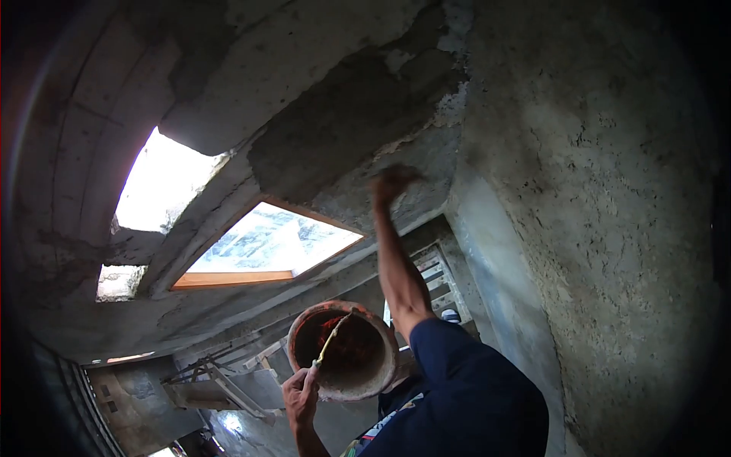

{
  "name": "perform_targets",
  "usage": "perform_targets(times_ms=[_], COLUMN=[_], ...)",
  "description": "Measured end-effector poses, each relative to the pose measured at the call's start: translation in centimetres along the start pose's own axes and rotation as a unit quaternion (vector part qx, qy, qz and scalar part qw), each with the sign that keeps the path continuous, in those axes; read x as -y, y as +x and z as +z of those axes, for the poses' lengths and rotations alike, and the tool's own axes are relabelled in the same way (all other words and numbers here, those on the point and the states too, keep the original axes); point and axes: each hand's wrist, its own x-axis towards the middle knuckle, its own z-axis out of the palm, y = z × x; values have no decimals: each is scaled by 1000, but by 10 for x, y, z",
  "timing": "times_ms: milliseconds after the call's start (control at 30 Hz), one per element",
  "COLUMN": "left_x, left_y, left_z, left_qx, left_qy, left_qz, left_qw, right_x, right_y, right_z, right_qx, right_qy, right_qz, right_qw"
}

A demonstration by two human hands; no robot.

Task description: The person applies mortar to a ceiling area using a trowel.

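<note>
My left hand is closed on the pale, cord-like handle of a round bucket. The bucket's opening faces the camera, showing a dark inside with reddish patches. My right arm, in a dark blue sleeve, reaches up to the rough plastered surface, where a darker patch spreads. Near the lower right edge of that patch is my right hand, dark and blurred; its fingers and anything in them cannot be made out.
A wood-framed window and two bright openings lie on the left. A rough grey wall rises on the right. Wooden boards or frames stand below, left of the bucket. A slatted opening shows behind my right arm.
</note>
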Motion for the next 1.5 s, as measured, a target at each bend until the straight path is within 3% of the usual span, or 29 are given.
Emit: perform_targets(times_ms=[33, 100, 133, 200, 233, 267, 333, 367, 400, 467, 500, 533, 600, 633, 700, 733, 800, 933, 1000, 1067, 1133, 1333, 1400, 1500], left_x=[-3, -10, -13, -13, -11, -10, -12, -12, -10, -13, -17, -19, -18, -18, -19, -19, -19, -16, -18, -18, -16, -11, -12, -11], left_y=[-3, -3, -2, -4, -2, -1, -2, 0, 0, 2, 3, 3, 5, 8, 9, 10, 10, 13, 13, 13, 12, 14, 13, 14], left_z=[-1, 5, 6, 7, 8, 10, 12, 14, 15, 18, 20, 22, 23, 24, 28, 29, 29, 29, 30, 31, 31, 27, 28, 27], left_qx=[8, 11, 7, 10, 14, 16, 34, 37, 46, 58, 59, 60, 67, 72, 74, 74, 78, 82, 82, 81, 86, 89, 87, 87], left_qy=[-43, -80, -78, -89, -87, -87, -150, -149, -151, -152, -149, -147, -134, -122, -110, -99, -98, -99, -100, -101, -139, -131, -131, -132], left_qz=[-14, -24, -22, -36, -34, -37, -52, -53, -58, -59, -65, -70, -64, -58, -57, -54, -52, -57, -57, -55, -70, -80, -83, -85], left_qw=[999, 996, 997, 995, 996, 995, 987, 987, 986, 985, 985, 985, 987, 988, 990, 991, 991, 990, 990, 990, 984, 984, 984, 984], right_x=[-12, 61, 74, 81, 76, 69, 59, 54, 45, 32, 31, 29, 29, 32, 38, 50, 67, 76, 88, 90, 98, 106, 112, 120], right_y=[-26, -16, -13, -12, -10, -2, 18, 28, 38, 56, 56, 61, 70, 71, 62, 65, 76, 71, 70, 75, 79, 91, 94, 103], right_z=[18, 7, 2, -18, -29, -38, -62, -72, -84, -98, -98, -98, -98, -94, -89, -86, -80, -50, -39, -22, -7, 9, 6, 3], right_qx=[237, 326, 326, 188, 185, 184, 230, 214, 211, 233, 236, 234, 262, 261, 217, 214, 188, 199, 206, 266, 248, 199, 235, 243], right_qy=[-50, 120, 125, 156, 192, 189, 276, 370, 368, 448, 373, 374, 193, 195, 318, 319, 360, 361, 378, 477, 454, 532, 462, 416], right_qz=[105, 282, 283, 165, 276, 276, 441, 554, 555, 621, 617, 615, 622, 620, 514, 514, 584, 614, 593, 563, 568, 570, 571, 588], right_qw=[964, 895, 893, 956, 923, 924, 822, 714, 715, 600, 651, 653, 713, 714, 767, 767, 703, 673, 680, 620, 640, 594, 637, 650])
